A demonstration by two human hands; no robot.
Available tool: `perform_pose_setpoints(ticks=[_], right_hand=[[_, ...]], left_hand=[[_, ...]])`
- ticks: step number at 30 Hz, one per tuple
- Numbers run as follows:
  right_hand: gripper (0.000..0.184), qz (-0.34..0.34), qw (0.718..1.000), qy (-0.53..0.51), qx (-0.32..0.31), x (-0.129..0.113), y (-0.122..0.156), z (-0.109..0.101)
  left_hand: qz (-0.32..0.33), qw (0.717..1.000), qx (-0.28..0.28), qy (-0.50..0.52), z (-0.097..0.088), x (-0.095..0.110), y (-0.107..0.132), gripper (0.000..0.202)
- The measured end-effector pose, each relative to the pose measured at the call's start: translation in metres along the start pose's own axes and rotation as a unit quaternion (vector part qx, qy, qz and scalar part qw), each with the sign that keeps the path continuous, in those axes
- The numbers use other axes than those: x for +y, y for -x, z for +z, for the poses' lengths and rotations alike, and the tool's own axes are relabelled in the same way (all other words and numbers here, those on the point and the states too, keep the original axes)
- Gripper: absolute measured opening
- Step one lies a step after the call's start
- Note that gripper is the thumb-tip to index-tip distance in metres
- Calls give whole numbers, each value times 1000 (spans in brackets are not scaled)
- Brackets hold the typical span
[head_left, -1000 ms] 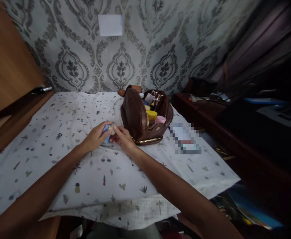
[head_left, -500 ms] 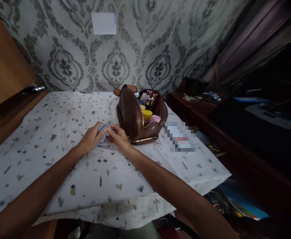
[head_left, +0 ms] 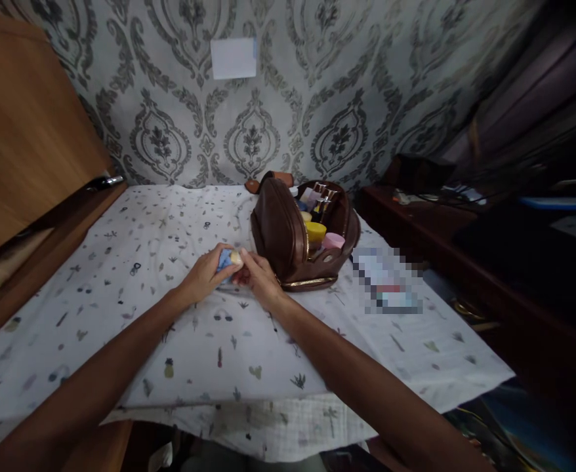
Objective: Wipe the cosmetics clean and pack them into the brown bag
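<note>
Just left of the brown bag, both hands meet above the patterned cloth. My left hand (head_left: 205,274) is closed round a crumpled light-blue cloth (head_left: 225,257). A small pale-yellow item (head_left: 237,257) shows at the cloth's right side; its exact kind is not clear. My right hand (head_left: 263,280) is closed, thumb and fingers pinching this item from the right. Close beyond my right hand stands the brown toiletry bag (head_left: 279,229), unzipped. Inside it are a yellow lid (head_left: 315,231), a pink lid (head_left: 334,241) and other toiletries.
A white cloth with small prints (head_left: 189,367) covers the table. Right of the bag lies a flat, pixelated object (head_left: 389,282). A wooden cabinet (head_left: 32,131) borders the left side, and a dark red surface (head_left: 401,219) with cables and a black box stands at the right.
The whole view has shifted, so everything appears farther right. The pale-yellow item shows more plainly between my hands, which stay together on the blue cloth and the item.
</note>
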State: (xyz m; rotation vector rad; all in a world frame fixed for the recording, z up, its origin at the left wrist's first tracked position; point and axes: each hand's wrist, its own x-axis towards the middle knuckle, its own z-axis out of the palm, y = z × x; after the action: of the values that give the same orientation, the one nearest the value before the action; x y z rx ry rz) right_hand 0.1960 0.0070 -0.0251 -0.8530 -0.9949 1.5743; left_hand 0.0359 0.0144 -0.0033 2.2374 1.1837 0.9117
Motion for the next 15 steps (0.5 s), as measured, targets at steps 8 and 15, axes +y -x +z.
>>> perform_pose_setpoints(ticks=[8,15], right_hand=[[66,10,1000,26,-5,5,-3,-2],[51,-40,999,21,12,-3,6,6]], left_hand=[[2,1000,1,10,-3,4,0,37],[-27,999,0,-21,-9,5,-2,35]])
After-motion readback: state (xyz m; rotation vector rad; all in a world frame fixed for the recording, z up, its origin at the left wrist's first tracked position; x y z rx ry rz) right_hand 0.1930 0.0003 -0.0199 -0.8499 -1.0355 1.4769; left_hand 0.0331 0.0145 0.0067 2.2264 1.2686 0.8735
